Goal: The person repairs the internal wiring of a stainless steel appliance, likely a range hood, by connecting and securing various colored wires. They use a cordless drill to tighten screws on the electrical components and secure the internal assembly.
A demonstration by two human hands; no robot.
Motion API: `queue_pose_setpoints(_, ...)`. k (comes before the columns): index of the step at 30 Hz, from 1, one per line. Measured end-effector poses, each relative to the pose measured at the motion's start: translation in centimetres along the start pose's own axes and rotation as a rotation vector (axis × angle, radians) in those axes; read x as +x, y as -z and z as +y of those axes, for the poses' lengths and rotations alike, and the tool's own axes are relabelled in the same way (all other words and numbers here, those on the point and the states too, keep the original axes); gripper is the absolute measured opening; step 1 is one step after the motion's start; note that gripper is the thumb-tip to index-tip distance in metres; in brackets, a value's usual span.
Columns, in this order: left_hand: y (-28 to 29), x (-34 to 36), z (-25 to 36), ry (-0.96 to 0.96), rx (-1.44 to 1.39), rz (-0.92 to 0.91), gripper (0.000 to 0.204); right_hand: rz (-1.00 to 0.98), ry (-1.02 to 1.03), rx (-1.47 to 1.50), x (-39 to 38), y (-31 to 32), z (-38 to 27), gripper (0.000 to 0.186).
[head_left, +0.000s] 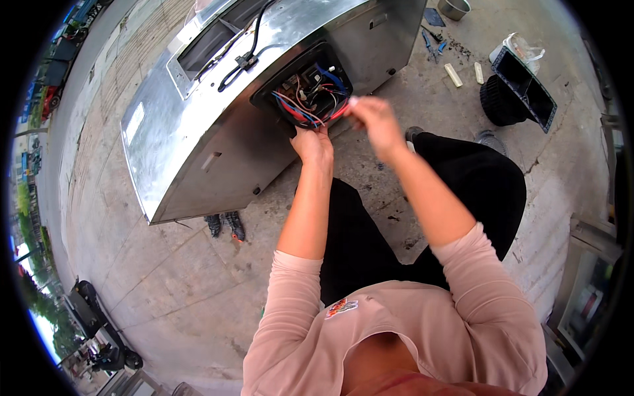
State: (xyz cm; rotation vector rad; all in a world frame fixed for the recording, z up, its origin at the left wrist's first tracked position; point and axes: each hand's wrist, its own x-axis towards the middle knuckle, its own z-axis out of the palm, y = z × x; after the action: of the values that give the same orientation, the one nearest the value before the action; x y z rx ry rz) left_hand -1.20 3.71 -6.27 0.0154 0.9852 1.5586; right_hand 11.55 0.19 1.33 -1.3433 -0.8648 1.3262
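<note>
A large stainless-steel appliance housing (pixel 231 132), shaped like a range hood, lies on the ground in front of me. In its face is a black-rimmed opening (pixel 264 92) packed with red, blue, white and brown wires (pixel 297 105). My left hand (pixel 313 146) is at the lower rim, its fingers closed around the wires there; part of the grip is hidden. Just right of the opening, my right hand (pixel 376 122) pinches a red wire (pixel 341 111) that runs out of the bundle. Motion smears the right hand, and a small white bit shows at its fingertips.
A black cable (pixel 256 36) lies over the housing's top. To the right are blue-handled pliers (pixel 432 47), two pale sticks (pixel 453 74), a black round part with a rectangular frame (pixel 505 99), a white bag (pixel 526 49) and a metal pot (pixel 454 8). Dark gloves (pixel 226 226) lie below the housing.
</note>
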Motion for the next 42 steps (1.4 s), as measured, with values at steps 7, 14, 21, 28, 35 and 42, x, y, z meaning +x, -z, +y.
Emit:
queue_pose_setpoints(7, -1.6, -1.6, 0.3, 0.084, 0.232, 0.002, 0.044, -0.017, -0.454, 0.708, 0.6, -1.4, 6.2, 0.027)
queue_pose_setpoints(14, 0.4, 0.3, -0.1, -0.041, 0.351, -0.014, 0.046, -0.218, -0.240, 0.624, 3.8, -1.3, 7.1, 0.018)
queue_pose_setpoints(21, -0.9, -0.5, -1.0, -0.105, 0.462, -0.129, 0.059, -0.084, -0.171, 0.414, 5.8, -3.5, 7.8, 0.015)
queue_pose_setpoints(28, -0.2, -2.2, -0.1, 0.017, 0.564, -0.075, 0.055, 0.007, -0.123, 0.420, 5.8, -3.4, 7.3, 0.013)
queue_pose_setpoints(35, -6.0, -9.5, 11.2, -0.467, 1.673, -0.101, 0.007, 0.080, -0.107, 0.639, 6.8, -4.3, 8.3, 0.023)
queue_pose_setpoints(42, -17.3, 1.3, 20.0, -0.884, 1.821, -0.295, 0.029, 0.038, -0.080, 0.553, 7.2, -5.1, 8.2, 0.012)
